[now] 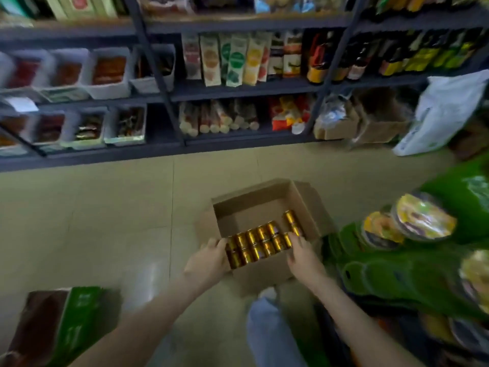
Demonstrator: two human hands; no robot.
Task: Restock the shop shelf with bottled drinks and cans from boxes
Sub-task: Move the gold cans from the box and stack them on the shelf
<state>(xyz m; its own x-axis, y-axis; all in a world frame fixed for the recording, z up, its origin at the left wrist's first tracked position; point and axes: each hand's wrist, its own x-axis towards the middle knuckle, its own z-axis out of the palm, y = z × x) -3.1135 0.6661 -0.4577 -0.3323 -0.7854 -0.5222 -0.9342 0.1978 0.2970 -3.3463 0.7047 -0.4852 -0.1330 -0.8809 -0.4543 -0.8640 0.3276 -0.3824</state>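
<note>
Denim of my knee (267, 327) sits just this side of the cardboard box (254, 207). At the box's near edge my two hands bracket the cans (260, 242). The left hand (209, 260) is at the left end of the rows, and blur hides whether it grips a can or the box wall. The right hand (304, 256) lays fairly straight fingers on the right-end cans, clasping nothing. The cans are small gold cylinders, glossy, packed in two tight rows in the box's near half; one stands alone by its right wall. Squeezing a whole row between my palms could pop the slick middle cans loose, and the thin matte cardboard may buckle. Beyond the box, past smooth pale floor (105, 221), stands the dark metal shelf (238, 90).
</note>
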